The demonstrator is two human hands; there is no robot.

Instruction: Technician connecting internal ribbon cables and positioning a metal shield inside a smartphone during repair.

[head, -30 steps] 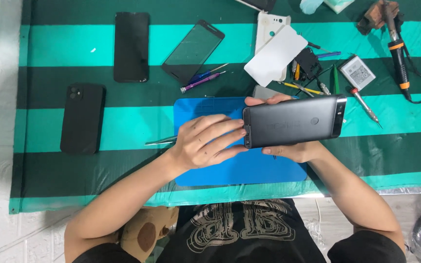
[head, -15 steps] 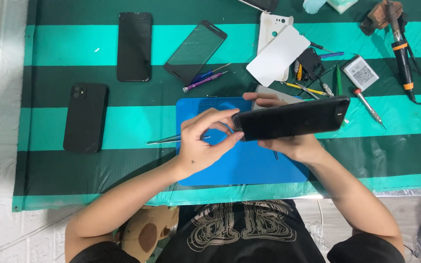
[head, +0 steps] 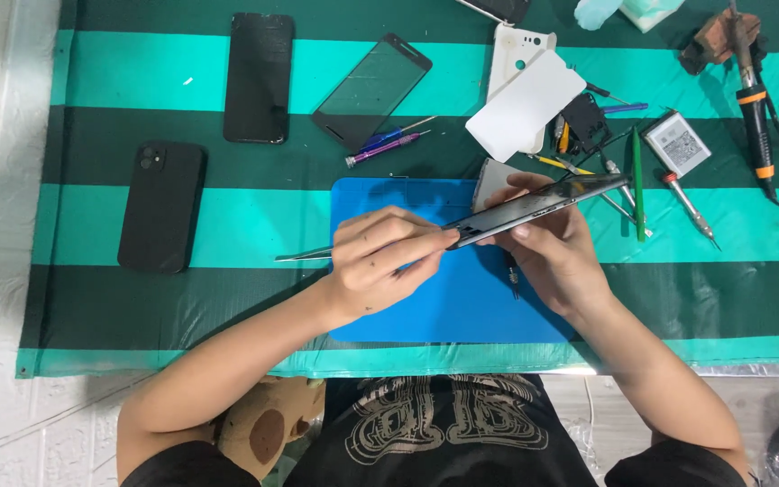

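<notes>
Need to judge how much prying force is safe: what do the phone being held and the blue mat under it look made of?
The phone, held edge-on between the left hand and right hand, looks like dark grey metal or hard plastic: smooth, thin, a slight sheen. The blue mat looks like soft matte rubber or silicone: flat, no glare.
</notes>
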